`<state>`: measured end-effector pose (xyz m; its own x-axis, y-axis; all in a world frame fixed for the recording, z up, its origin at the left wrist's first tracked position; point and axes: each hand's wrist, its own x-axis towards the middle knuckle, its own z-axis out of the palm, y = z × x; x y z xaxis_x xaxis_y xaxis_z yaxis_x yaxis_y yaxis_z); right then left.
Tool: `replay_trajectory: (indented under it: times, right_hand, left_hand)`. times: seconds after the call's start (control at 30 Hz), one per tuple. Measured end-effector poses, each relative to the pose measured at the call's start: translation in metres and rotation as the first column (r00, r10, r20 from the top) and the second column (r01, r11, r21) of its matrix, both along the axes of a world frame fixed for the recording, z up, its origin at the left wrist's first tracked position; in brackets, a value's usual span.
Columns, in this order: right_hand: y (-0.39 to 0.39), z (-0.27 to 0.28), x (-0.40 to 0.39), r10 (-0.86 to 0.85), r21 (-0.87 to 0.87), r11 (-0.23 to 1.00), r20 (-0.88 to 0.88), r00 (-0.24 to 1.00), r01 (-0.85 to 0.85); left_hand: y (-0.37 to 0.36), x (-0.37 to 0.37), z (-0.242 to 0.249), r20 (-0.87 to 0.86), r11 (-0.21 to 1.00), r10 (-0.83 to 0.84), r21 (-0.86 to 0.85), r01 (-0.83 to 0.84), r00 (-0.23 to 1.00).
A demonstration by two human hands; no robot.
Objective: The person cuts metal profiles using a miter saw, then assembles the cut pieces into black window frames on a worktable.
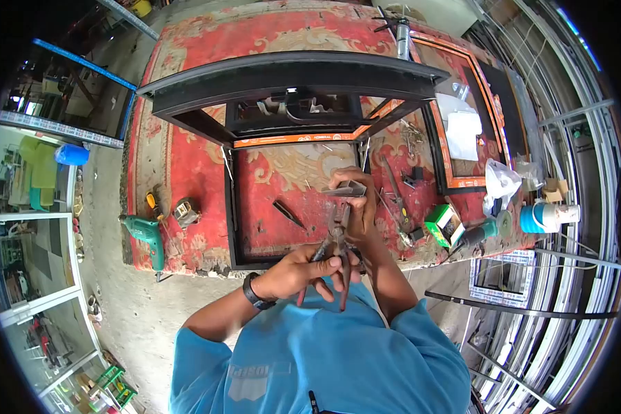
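Note:
My left hand [303,271], with a dark watch on its wrist, is wrapped round the handles of a pair of pliers [337,232]. The pliers point away from my body, and their jaws reach up to my right hand [363,214]. Closed in my right hand is a short, dark metal profile piece [346,189]. Whether the jaws grip this piece, I cannot make out. Beyond my hands a black window frame [232,221] lies on the carpeted table [186,241], with its black sash [290,76] raised. Inside the frame is another short dark piece [289,214].
A green drill [145,238], a tape measure [186,212] and a screwdriver [153,204] lie left. On the right are a green box [444,225], an angle grinder [481,233], and a second frame [455,185]. Metal profiles [566,276] stand farther right.

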<state>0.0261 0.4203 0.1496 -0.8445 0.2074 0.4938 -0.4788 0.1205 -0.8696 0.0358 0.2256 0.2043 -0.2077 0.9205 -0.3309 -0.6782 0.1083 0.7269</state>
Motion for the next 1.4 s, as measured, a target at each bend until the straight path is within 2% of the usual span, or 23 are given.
replay_trajectory:
  times: [0.1, 0.17, 0.27, 0.37, 0.43, 0.47, 0.5, 0.57, 0.83, 0.87, 0.97, 1.07, 1.17, 1.2, 1.4]
  right_hand:
    - [0.001, 0.000, -0.002, 0.045, -0.037, 0.998, -0.125, 0.991, -0.050]
    - [0.007, 0.000, 0.000, 0.055, 0.017, 0.998, -0.156, 0.986, -0.053]
    - [0.011, 0.008, 0.002, 0.010, 0.078, 0.997, -0.180, 0.984, 0.005]
    - [0.009, -0.003, 0.002, -0.085, 0.076, 0.992, -0.179, 0.980, 0.100]
    - [0.003, -0.024, 0.000, -0.136, 0.016, 0.990, -0.173, 0.975, 0.141]
    - [0.002, -0.030, 0.000, -0.193, 0.042, 0.978, -0.190, 0.963, 0.204]
    - [0.002, -0.029, 0.000, -0.207, 0.015, 0.977, -0.184, 0.961, 0.213]
    - [-0.001, -0.025, 0.002, -0.233, -0.041, 0.972, -0.162, 0.959, 0.229]
    - [0.000, -0.003, 0.000, -0.258, 0.027, 0.963, -0.183, 0.949, 0.267]
    - [0.000, -0.003, 0.001, -0.261, 0.033, 0.962, -0.185, 0.947, 0.272]
    - [0.003, 0.003, 0.011, -0.207, 0.137, 0.969, -0.016, 0.978, 0.207]
    - [-0.002, -0.006, 0.005, -0.154, -0.081, 0.984, 0.096, 0.983, 0.162]
    - [0.008, 0.013, -0.009, -0.130, -0.328, 0.937, -0.008, 0.991, 0.120]
    - [0.015, 0.017, -0.010, -0.040, -0.347, 0.938, -0.061, 0.997, 0.017]
    - [0.009, 0.036, -0.006, 0.000, -0.335, 0.942, -0.099, 0.995, -0.033]
  left_hand:
    - [0.006, -0.017, 0.012, 0.081, 0.997, -0.060, 0.059, 0.055, 0.995]
    - [0.007, -0.020, 0.016, 0.133, 0.996, -0.070, 0.069, 0.061, 0.989]
    - [0.007, -0.018, -0.001, 0.009, 0.987, -0.090, 0.137, 0.088, 0.996]
    - [0.015, 0.006, -0.004, 0.187, 0.974, 0.117, 0.171, -0.150, 0.975]
    - [0.017, 0.006, 0.007, 0.236, 0.981, 0.096, 0.144, -0.133, 0.967]
    - [0.016, 0.005, 0.009, 0.265, 0.984, 0.073, 0.138, -0.113, 0.961]
    - [0.015, 0.003, 0.011, 0.296, 0.987, 0.053, 0.131, -0.095, 0.954]
    - [0.012, -0.001, 0.016, 0.234, 0.991, 0.041, 0.113, -0.069, 0.971]
    - [-0.004, -0.016, 0.034, 0.228, 0.998, -0.009, 0.063, -0.006, 0.974]
    - [-0.005, -0.016, 0.035, 0.285, 0.996, -0.012, 0.093, -0.015, 0.958]
    - [-0.006, -0.014, 0.026, 0.282, 0.997, 0.019, 0.064, -0.039, 0.959]
    - [0.007, -0.012, 0.025, 0.273, 0.997, 0.064, 0.024, -0.074, 0.960]
    - [0.003, -0.009, -0.007, 0.297, 0.999, 0.047, -0.020, -0.042, 0.954]
    - [0.004, -0.008, -0.014, 0.313, 0.997, 0.065, -0.047, -0.053, 0.948]
    - [0.006, -0.013, -0.034, 0.342, 0.999, 0.033, -0.032, -0.024, 0.939]
